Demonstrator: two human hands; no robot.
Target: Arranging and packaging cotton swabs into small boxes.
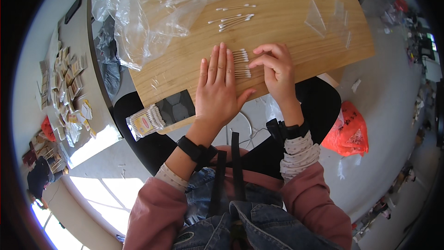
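Observation:
My left hand [216, 83] lies flat, fingers together and straight, over a row of cotton swabs [241, 63] on the wooden table [286, 23]. The white tips of the row stick out to the right of that hand; the rest is hidden under it. Just right of these tips is my right hand [280, 71], its fingers loosely bent and apart, with nothing visible between them. Farther off lie several loose cotton swabs [236, 20]. A pack of cotton swabs [145, 121] rests at the near left table corner, beside a dark patterned sheet [177, 106].
A crumpled clear plastic bag [152, 32] covers the far left, with more swabs by it. Clear plastic pieces [316, 20] lie at the right. A red bag [348, 132] stands on the floor. Many small packs [69, 78] are heaped on a side table.

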